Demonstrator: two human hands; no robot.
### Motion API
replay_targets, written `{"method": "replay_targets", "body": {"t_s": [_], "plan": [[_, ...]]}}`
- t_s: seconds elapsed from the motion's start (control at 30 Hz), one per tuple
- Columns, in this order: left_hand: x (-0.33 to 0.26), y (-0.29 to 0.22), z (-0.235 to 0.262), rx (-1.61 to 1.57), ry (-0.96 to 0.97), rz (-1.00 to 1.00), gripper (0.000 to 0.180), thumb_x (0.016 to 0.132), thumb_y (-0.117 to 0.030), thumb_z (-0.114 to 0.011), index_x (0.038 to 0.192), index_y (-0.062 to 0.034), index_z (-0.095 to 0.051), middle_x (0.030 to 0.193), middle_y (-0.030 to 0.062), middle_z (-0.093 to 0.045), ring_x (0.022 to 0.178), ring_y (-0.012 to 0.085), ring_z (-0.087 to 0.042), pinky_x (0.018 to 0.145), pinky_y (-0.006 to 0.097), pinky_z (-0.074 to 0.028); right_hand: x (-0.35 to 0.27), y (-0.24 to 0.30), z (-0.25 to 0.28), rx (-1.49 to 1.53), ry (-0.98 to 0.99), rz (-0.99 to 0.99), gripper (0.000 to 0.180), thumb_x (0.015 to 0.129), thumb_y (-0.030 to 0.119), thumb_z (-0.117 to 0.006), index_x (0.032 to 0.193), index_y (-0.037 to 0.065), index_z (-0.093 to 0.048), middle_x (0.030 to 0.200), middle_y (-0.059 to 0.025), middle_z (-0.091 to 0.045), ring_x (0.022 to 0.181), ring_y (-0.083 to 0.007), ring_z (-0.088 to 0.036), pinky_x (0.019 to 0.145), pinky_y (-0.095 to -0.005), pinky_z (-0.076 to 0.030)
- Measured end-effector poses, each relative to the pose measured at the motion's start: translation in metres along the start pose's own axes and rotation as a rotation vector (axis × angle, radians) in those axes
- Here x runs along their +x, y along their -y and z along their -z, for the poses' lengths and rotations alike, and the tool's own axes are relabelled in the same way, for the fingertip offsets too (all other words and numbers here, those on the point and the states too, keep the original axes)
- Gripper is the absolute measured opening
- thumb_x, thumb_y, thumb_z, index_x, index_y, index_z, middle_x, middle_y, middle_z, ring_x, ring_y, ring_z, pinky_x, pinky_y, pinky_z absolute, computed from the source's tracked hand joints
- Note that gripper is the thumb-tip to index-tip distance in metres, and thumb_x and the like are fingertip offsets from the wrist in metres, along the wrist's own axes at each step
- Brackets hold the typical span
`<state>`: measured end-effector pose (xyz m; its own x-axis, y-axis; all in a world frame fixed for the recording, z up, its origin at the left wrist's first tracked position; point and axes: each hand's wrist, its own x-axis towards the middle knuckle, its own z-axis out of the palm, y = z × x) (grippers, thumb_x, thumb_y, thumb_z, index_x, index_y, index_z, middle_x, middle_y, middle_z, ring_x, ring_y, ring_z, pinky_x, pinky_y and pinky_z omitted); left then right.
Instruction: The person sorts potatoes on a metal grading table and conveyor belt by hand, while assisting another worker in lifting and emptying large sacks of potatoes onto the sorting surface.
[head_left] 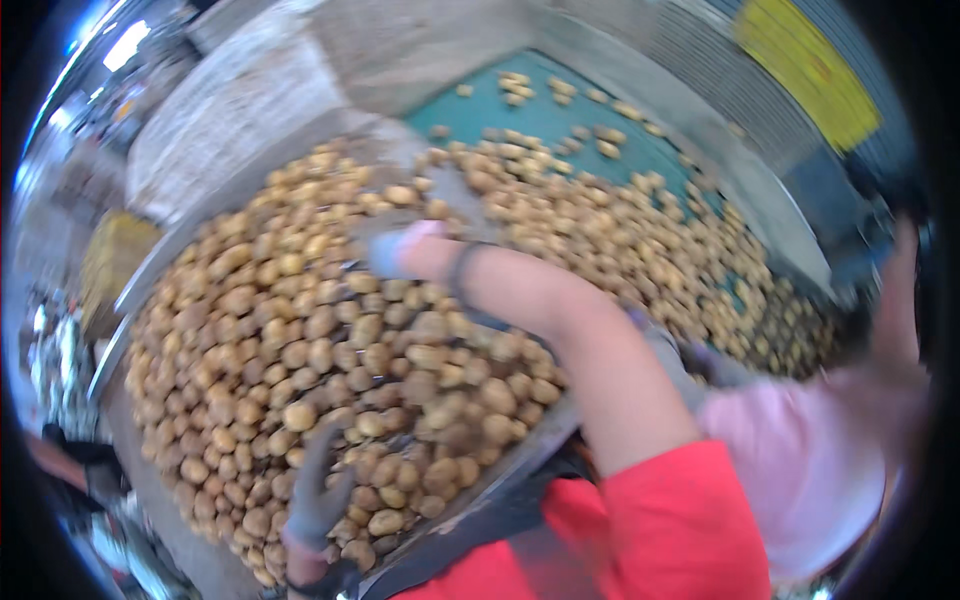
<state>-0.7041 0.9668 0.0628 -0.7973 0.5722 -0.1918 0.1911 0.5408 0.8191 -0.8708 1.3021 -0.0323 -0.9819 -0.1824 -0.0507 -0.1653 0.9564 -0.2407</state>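
Observation:
A wide metal tray point(140, 285) holds a deep heap of small tan potatoes point(300, 330). My left hand point(318, 492), in a dark grey glove, rests flat on the potatoes at the near edge of the heap with its fingers spread. My right arm in a red sleeve reaches across the pile. My right hand point(395, 250), in a pale grey-blue glove, lies on the potatoes near the middle; motion blur hides whether its fingers hold one. A dark band circles that wrist.
Beyond the heap a teal conveyor belt point(500, 110) carries several scattered potatoes between grey metal sides. A person in a pink top point(830, 450) stands close at my right. A yellow sack point(115, 255) lies left of the tray.

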Motion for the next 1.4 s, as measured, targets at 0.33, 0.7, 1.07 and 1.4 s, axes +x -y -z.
{"method": "replay_targets", "body": {"t_s": [0.33,0.7,1.07,1.4], "plan": [[-0.154,0.026,0.121,-0.092,-0.482,0.291,0.051,0.093,-0.017,-0.053,0.139,-0.0003,-0.038,0.141,0.0135,-0.042,0.129,0.0248,-0.042,0.099,0.035,-0.041,-0.069,0.115,0.062,-0.217,0.384,0.334,0.026,0.083,0.024,-0.059,0.103,0.010,-0.064,0.095,-0.0085,-0.068,0.086,-0.0209,-0.066,0.072,-0.0368,-0.052],[-0.206,0.070,0.177,0.159,-0.408,0.378,0.058,0.089,-0.002,-0.045,0.144,-0.0001,-0.027,0.143,0.0188,-0.036,0.124,0.0252,-0.044,0.102,0.035,-0.038,-0.077,0.133,0.021,-0.189,0.439,0.271,0.039,0.083,0.022,-0.059,0.119,0.008,-0.055,0.102,-0.0109,-0.066,0.090,-0.0229,-0.065,0.075,-0.0346,-0.051],[-0.126,0.074,0.204,-0.067,-0.303,0.467,0.099,0.076,-0.019,-0.074,0.149,-0.0068,-0.010,0.148,0.0192,-0.024,0.130,0.0324,-0.038,0.099,0.042,-0.042,0.027,0.248,0.127,0.007,0.370,0.470,0.045,0.085,0.012,-0.053,0.130,0.011,-0.050,0.103,-0.0157,-0.065,0.088,-0.0265,-0.066,0.075,-0.0406,-0.054],[-0.041,0.064,0.148,0.615,0.161,0.270,0.135,0.056,-0.039,-0.087,0.147,-0.0052,0.007,0.145,0.0317,-0.013,0.139,0.0472,-0.009,0.113,0.047,-0.018,-0.087,0.259,-0.015,0.230,0.233,0.866,0.061,0.077,0.029,-0.061,0.135,0.017,-0.044,0.131,-0.0082,-0.051,0.129,-0.0313,-0.037,0.108,-0.0478,-0.028]]}}
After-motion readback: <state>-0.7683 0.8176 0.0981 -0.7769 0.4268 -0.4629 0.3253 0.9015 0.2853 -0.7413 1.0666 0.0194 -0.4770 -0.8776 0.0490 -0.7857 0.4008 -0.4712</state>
